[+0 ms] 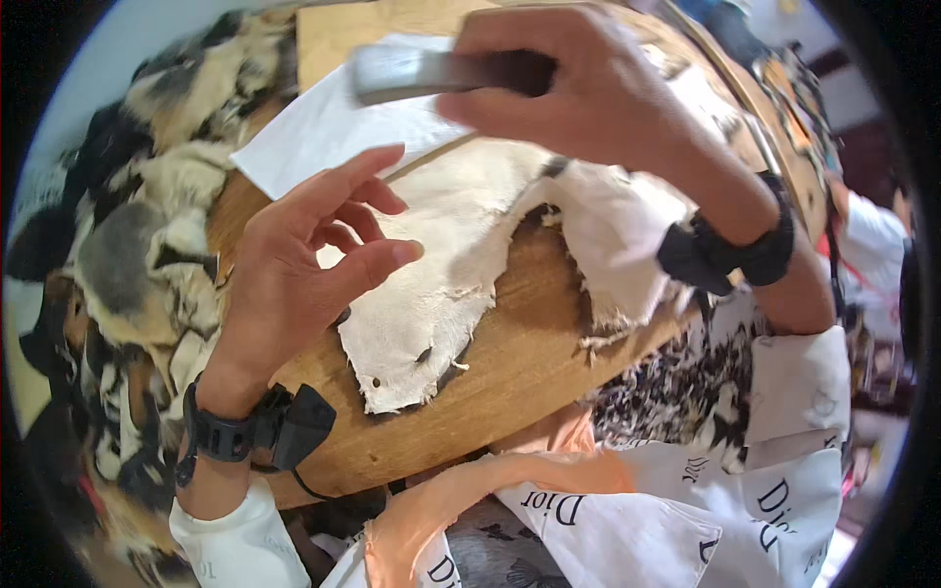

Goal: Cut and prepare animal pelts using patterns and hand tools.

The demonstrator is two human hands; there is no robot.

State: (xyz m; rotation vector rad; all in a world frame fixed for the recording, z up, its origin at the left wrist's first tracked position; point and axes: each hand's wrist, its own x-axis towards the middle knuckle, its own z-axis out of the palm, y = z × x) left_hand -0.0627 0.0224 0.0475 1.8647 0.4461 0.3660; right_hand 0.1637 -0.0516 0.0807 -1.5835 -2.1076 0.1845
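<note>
A pale cream hide [441, 265], skin side up with ragged edges, lies spread on a wooden board [510, 372]. My left hand [309, 255] hovers just above the hide's left part, fingers spread and curled, holding nothing. My right hand [578, 88] is raised over the far part of the hide and grips a flat grey metal tool [412, 71] that points left. Both wrists wear black bands with a small black device.
A white sheet [323, 132] lies on the board behind the hide. A heap of furry pelts in tan, grey and black [137, 265] fills the left side. Peach-coloured cloth [461, 495] and printed white fabric [686, 519] lie at the near edge.
</note>
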